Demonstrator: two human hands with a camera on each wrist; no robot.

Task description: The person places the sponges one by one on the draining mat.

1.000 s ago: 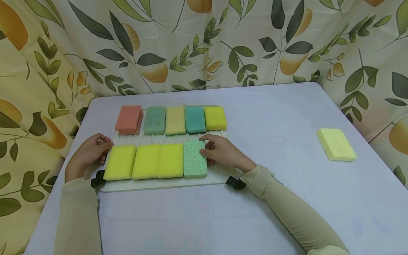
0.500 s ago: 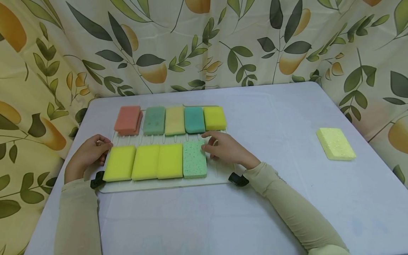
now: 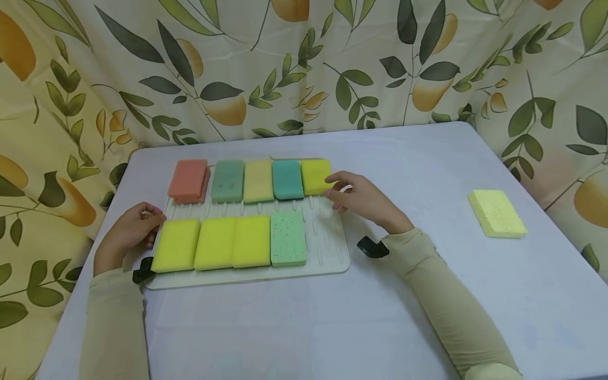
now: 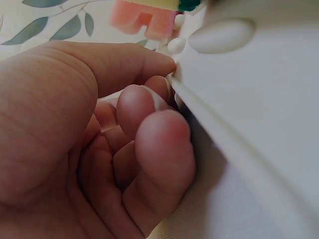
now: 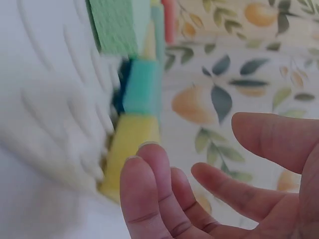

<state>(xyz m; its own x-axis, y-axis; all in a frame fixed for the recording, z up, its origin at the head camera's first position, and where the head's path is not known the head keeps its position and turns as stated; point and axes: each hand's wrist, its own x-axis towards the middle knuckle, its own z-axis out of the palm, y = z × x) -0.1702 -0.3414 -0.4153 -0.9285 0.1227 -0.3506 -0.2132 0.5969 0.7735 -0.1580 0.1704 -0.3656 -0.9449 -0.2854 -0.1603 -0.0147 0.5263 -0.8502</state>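
A white ridged tray (image 3: 329, 248) lies on the table with two rows of sponges on it. My left hand (image 3: 127, 232) pinches the tray's left edge, thumb on top and fingers curled below, as the left wrist view shows. Beside it lie yellow sponges (image 3: 177, 245) and a speckled green sponge (image 3: 288, 238) in the front row. My right hand (image 3: 368, 200) hovers over the tray's right side, fingers parted and holding nothing. Nearest to it is the back row's yellow sponge (image 3: 315, 177), next to a teal sponge (image 3: 287, 180). In the head view I cannot tell whether they touch.
A pale yellow sponge (image 3: 497, 214) sits alone on the right of the white-covered table (image 3: 304, 327). Stacked red sponges (image 3: 187, 180) stand at the tray's back left. A patterned curtain (image 3: 285, 68) hangs behind the table and along its sides.
My right hand has let go of the speckled green sponge and moved right and back, towards the back row's yellow sponge. The left hand stays at the tray's edge.
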